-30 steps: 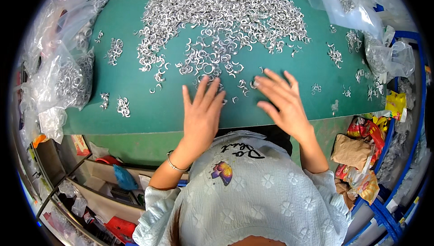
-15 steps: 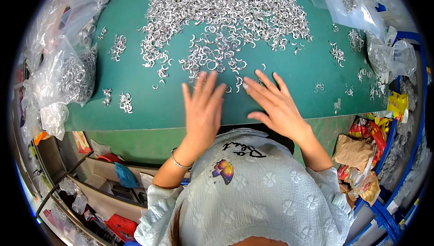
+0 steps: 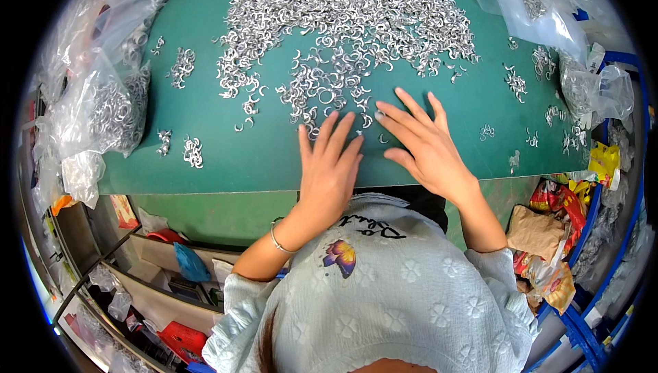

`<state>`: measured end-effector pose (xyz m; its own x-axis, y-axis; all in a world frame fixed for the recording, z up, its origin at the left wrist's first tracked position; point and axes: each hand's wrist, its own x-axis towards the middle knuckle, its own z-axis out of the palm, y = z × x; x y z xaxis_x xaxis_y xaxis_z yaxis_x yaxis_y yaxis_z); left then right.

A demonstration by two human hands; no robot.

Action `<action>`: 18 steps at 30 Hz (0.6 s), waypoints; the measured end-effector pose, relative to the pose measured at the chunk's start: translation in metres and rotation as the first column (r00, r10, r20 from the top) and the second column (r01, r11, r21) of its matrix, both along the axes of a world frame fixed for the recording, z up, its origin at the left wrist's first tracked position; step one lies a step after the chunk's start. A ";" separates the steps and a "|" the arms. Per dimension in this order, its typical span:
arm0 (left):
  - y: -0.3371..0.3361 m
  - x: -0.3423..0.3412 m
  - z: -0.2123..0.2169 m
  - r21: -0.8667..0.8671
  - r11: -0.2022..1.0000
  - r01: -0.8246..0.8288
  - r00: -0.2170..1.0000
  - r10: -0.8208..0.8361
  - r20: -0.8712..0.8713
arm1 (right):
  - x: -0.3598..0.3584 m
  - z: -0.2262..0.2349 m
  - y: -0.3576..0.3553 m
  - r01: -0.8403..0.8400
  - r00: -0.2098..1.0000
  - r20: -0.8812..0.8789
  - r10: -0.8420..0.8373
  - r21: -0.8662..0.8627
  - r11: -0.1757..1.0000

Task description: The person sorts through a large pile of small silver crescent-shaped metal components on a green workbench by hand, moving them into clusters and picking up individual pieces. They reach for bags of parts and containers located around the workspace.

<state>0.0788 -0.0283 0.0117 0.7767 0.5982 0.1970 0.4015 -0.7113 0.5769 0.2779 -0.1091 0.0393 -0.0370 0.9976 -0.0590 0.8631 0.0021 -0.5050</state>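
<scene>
A big heap of small silvery curved metal pieces [image 3: 349, 9] covers the far middle of the green table [image 3: 247, 160]. A thinner patch of curved pieces [image 3: 322, 85] spreads from it toward me. At the near edge of that patch lies my left hand [image 3: 330, 171], palm down, fingers apart, its tips by the nearest pieces. My right hand [image 3: 428, 150] is close beside it, fingers spread over the tabletop, with a few pieces near its index fingertip. Nothing shows held in either hand, though what lies under the fingers is hidden.
Clear plastic bags of metal pieces [image 3: 113, 109] stand along the left side, with another bag [image 3: 576, 88] at the right. Small separate piles [image 3: 193, 152] dot both sides of the table. Below right lies a brown paper package [image 3: 536, 231]; a red basket [image 3: 182, 342] sits lower left.
My left hand has shifted right, nearer the right hand. My right hand has moved slightly right, fingers still spread. The view has shifted a little.
</scene>
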 end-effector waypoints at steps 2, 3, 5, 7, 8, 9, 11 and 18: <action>0.002 -0.004 -0.003 -0.007 1.000 -0.026 0.999 0.027 0.024 | -0.001 0.004 -0.007 0.021 1.000 -0.019 -0.021 0.002 1.000; 0.003 -0.004 -0.003 -0.015 0.999 -0.033 0.999 0.034 0.034 | -0.001 0.005 -0.009 0.052 0.999 -0.014 -0.052 0.037 0.998; 0.004 0.006 -0.005 0.089 0.995 -0.050 0.998 0.047 0.033 | -0.004 0.003 -0.012 0.075 0.997 -0.004 -0.075 0.054 0.996; 0.011 0.017 -0.003 0.105 0.994 -0.044 0.999 0.046 -0.020 | -0.010 -0.002 -0.013 0.061 0.998 0.004 -0.061 0.023 0.998; 0.013 0.019 -0.001 0.113 0.993 -0.041 0.998 0.046 -0.046 | -0.008 -0.001 -0.015 0.073 0.997 0.005 -0.073 0.025 0.997; 0.014 0.019 -0.001 0.110 0.992 -0.058 0.998 0.062 -0.032 | -0.004 0.001 -0.017 0.086 0.996 0.006 -0.086 0.027 0.996; 0.017 0.014 0.000 0.104 0.990 -0.093 0.996 0.094 -0.006 | -0.001 0.003 -0.020 0.112 0.994 0.000 -0.112 0.044 0.993; 0.019 0.007 0.002 0.081 0.992 -0.094 0.995 0.096 -0.023 | -0.011 -0.003 -0.014 0.147 0.989 0.007 -0.149 0.119 0.982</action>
<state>0.0853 -0.0092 0.0137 0.7229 0.6526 0.2269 0.4839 -0.7126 0.5080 0.2670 -0.1236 0.0367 0.1119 0.9919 0.0601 0.8664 -0.0678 -0.4947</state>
